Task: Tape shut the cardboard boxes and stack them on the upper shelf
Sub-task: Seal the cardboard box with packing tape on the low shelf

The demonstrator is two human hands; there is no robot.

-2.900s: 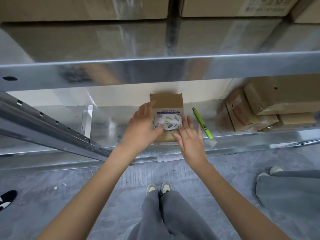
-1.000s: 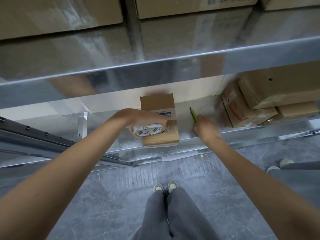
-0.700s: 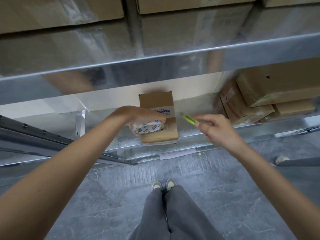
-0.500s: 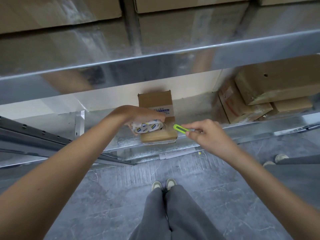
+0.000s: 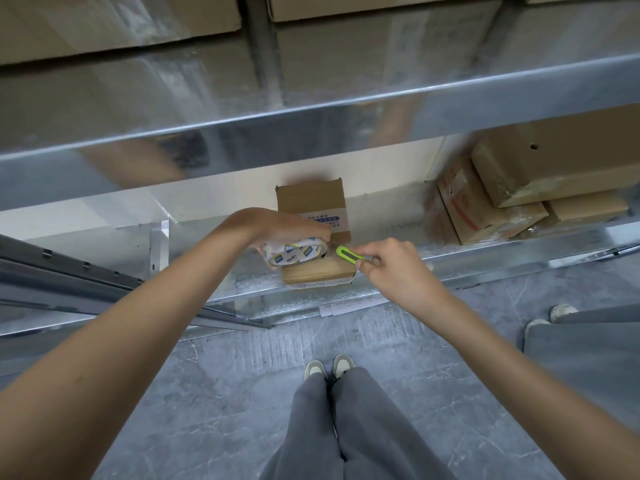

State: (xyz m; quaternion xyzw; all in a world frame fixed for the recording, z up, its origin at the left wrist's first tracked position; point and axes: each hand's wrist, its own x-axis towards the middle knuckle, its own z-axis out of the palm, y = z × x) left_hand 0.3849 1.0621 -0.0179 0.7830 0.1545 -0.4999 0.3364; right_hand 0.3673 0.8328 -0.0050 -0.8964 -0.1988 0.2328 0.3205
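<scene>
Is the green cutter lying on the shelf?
No, the right hand holds the green cutter above the small box.

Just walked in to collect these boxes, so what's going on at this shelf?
A person is taping a small cardboard box on the lower metal shelf. Their left hand holds a tape roll on the box; the right hand brings a green utility knife up to the roll, apparently to cut the tape.
</scene>
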